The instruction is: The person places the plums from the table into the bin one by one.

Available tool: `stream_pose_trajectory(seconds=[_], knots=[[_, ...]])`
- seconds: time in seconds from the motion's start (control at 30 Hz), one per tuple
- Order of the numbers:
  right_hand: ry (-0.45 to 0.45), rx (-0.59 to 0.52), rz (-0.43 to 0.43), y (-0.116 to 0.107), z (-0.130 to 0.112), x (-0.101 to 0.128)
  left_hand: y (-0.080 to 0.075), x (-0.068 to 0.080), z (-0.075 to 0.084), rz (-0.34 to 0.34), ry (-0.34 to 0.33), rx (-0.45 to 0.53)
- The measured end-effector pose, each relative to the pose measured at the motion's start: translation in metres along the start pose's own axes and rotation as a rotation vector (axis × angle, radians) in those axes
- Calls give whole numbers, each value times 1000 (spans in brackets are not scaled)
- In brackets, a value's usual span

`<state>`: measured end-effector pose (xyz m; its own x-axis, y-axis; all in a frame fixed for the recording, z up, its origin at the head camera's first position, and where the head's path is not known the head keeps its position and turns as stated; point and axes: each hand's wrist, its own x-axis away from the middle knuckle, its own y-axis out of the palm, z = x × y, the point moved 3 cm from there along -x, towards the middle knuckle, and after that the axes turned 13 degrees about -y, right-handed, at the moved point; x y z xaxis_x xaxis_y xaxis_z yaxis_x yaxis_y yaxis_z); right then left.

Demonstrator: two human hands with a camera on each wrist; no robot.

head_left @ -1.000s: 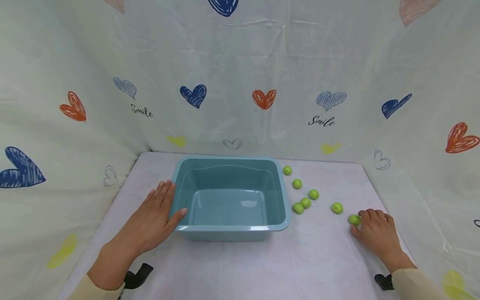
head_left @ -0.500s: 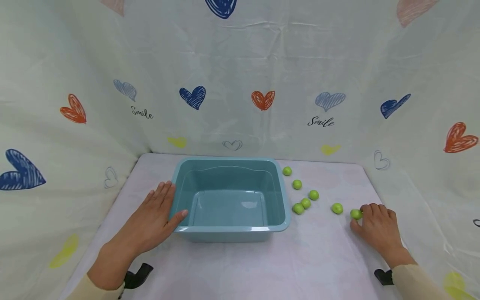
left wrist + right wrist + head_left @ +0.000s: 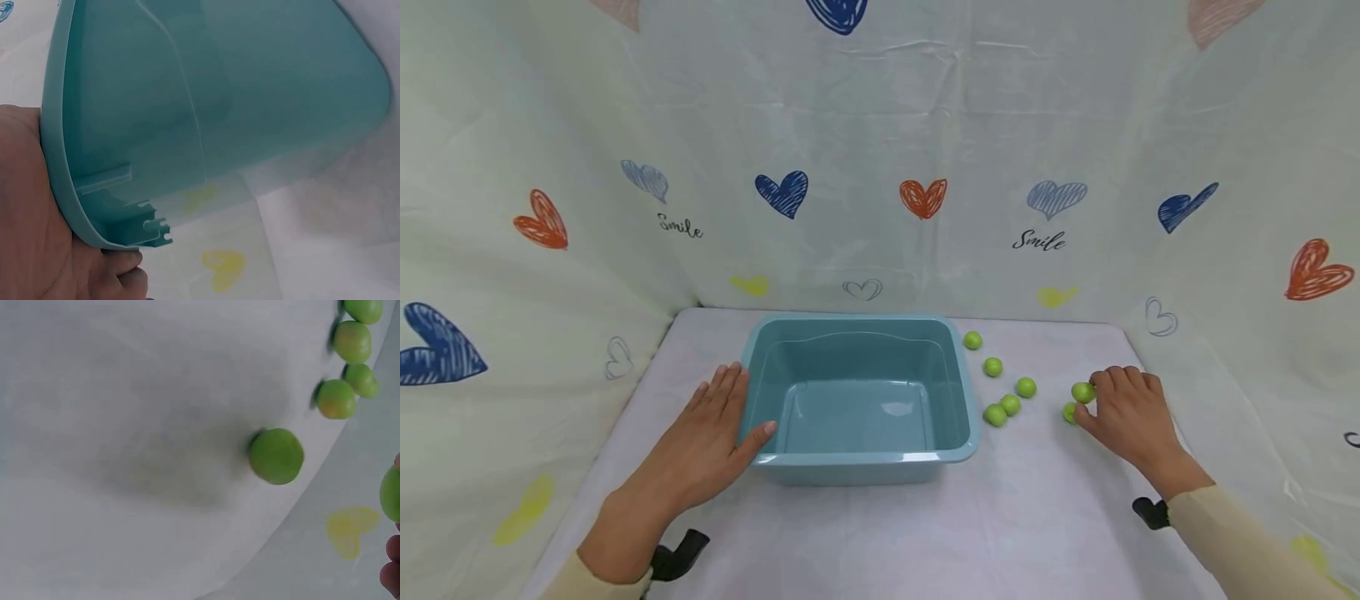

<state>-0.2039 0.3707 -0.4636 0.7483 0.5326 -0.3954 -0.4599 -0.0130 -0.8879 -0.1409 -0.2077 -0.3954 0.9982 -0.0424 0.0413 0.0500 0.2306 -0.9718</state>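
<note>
We see our right hand (image 3: pixel 1126 414) lifted a little over the pale cloth-covered table (image 3: pixel 1015 517), to the right of the teal rectangular plastic tub (image 3: pixel 859 396). Its fingers are curled around a small round green fruit (image 3: pixel 1082 392), which sits at the fingertips on the side facing the tub; the thumb lies below it. In the right wrist view only the edge of that held fruit (image 3: pixel 391 494) shows at the frame's right border, with two fingertips (image 3: pixel 392 562) just beneath it, so we cannot tell there how firmly it is pinched.

A second green fruit (image 3: pixel 1069 412) lies on the table just below the held one, partly hidden by the thumb, and we cannot tell whether the thumb touches it. It is the lone green fruit (image 3: pixel 276 455) in the middle of the right wrist view.

Four more small green fruits lie loose between that one and the tub: one (image 3: pixel 973 340) by the tub's far right corner, one (image 3: pixel 992 367) a little nearer to us, one (image 3: pixel 1026 387) further right, and a touching pair (image 3: pixel 1002 410) just beside the tub's right wall.

Our left hand (image 3: pixel 703 446) rests flat against the tub's left wall, fingers straight and together, the thumb hooked at the near left rim (image 3: pixel 62 187). The tub holds nothing.
</note>
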Motion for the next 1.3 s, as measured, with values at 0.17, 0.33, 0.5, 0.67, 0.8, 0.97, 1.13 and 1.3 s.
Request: stream_pose_trajectory(seconds=[0.17,0.33,0.5,0.67,0.8,0.97,1.13,1.3], knots=[[-75,8,22,-10,-13,-29,0,0,-1,2,3,11],[-135,16,52,-24,-27,-61,-1,0,0,2,1,8],[-177,-16,88,-42,-42,-94,-2,0,2,9,10,-10],[-239,-67,137,-64,-63,-128,-3,1,2,11,12,-34],[-293,-122,163,-79,-86,-154,-4,2,2,14,15,-47],[-385,-171,151,-87,-121,-176,-4,1,4,14,16,-52],[-496,-198,127,-83,-156,-188,-3,-2,5,9,12,-33],[-554,-188,119,-76,-179,-192,-2,-3,6,7,18,-14]])
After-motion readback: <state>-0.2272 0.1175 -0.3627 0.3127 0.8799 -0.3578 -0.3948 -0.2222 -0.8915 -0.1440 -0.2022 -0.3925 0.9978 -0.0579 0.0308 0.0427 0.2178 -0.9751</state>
